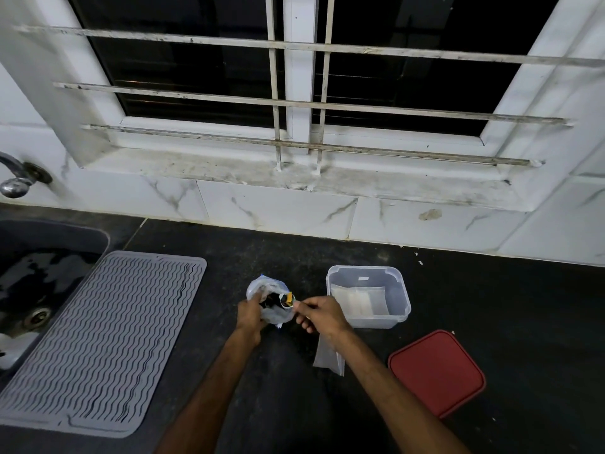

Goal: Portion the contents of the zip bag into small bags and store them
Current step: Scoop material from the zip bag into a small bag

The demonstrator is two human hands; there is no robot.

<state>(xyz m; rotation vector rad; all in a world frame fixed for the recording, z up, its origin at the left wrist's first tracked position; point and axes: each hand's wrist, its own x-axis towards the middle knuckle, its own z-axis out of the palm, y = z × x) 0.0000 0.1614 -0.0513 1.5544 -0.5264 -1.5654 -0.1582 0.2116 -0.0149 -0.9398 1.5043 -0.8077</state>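
The zip bag (266, 301) sits on the counter (497, 306) between your left hand (250, 314) and right hand (319, 314), a spoon (288, 300) at its mouth. Just right stands the container (397, 290) with small bags (358, 301) inside, its lid (437, 371) lying nearer you. One flat bag (327, 357) lies under your right wrist; the mat (101, 339) lies left, beside the sink (49, 273).

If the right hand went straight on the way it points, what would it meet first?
Probably the zip bag: the right hand points left, its spoon at the bag's mouth, and the left hand holds the bag just beyond. Depth is unclear.
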